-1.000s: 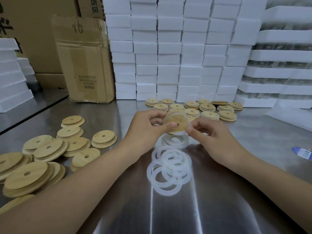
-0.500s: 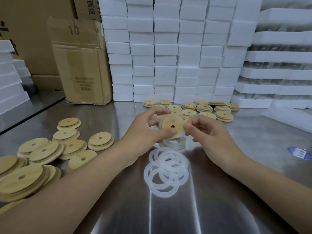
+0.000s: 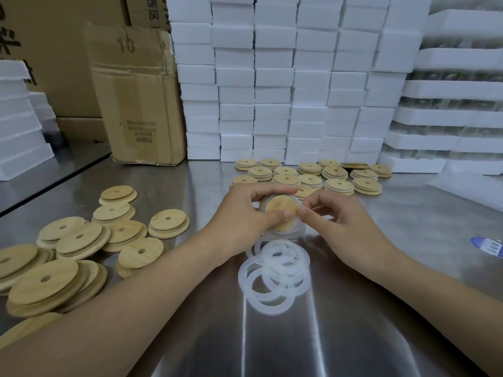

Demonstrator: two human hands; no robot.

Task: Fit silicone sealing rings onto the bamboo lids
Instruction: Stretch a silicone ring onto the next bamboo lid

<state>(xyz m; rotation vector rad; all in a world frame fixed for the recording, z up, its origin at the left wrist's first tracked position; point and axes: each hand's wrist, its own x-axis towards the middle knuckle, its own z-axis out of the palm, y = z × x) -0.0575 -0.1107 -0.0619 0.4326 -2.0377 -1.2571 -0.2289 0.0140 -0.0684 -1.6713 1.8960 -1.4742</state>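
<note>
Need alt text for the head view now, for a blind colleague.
Two hands hold one bamboo lid over a steel table: the left hand grips it, the right hand pinches a silicone ring at its edge. More loose rings lie just below, lids are piled at left and behind.

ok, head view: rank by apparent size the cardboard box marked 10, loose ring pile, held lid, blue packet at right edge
1. cardboard box, though farthest away.
2. ring pile.
3. held lid, partly covered.
4. blue packet, cropped by the frame, so unsure against the lid.
</note>
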